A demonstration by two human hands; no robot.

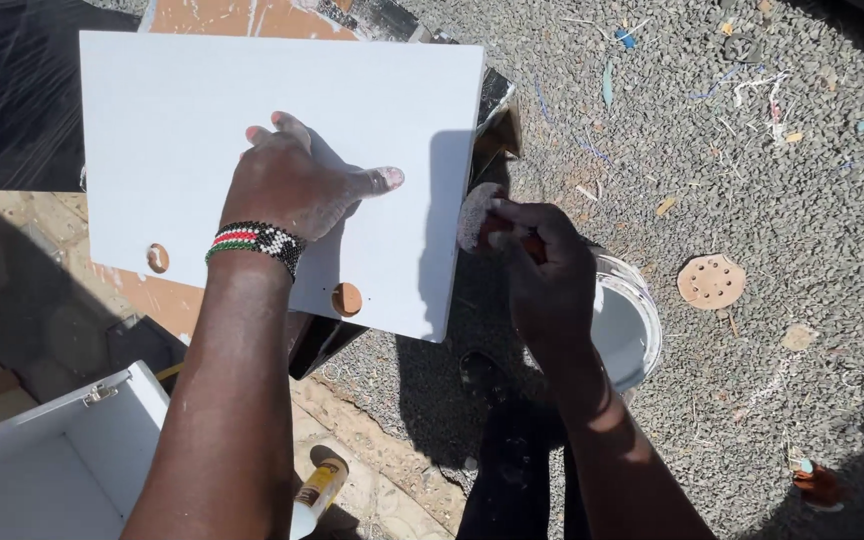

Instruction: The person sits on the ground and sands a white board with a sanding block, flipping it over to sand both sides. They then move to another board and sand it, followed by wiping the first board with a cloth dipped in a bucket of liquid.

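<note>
The left hand [292,185] lies flat on a white board [202,110], fingers spread, pressing it down so it stays put. It holds nothing. The board has round holes near its lower edge and rests on something dark below it, not on a desk. A beaded wristband [255,243] sits on that wrist.

The right hand [542,265] is closed around a round sanding pad [474,213] (it looks dusty white). The pad touches the right edge of the board.

I think the step in hand is rubbing the board's edge smooth. The next move likely needs steady strokes along that edge, with the left hand pressing firmly so the board does not slide.

A paint tin [632,325] with white inside stands on the gravel ground [812,220], just under the right arm. A used sanding disc [711,281] lies nearby. A white cabinet box [52,460] is at the lower left.
</note>
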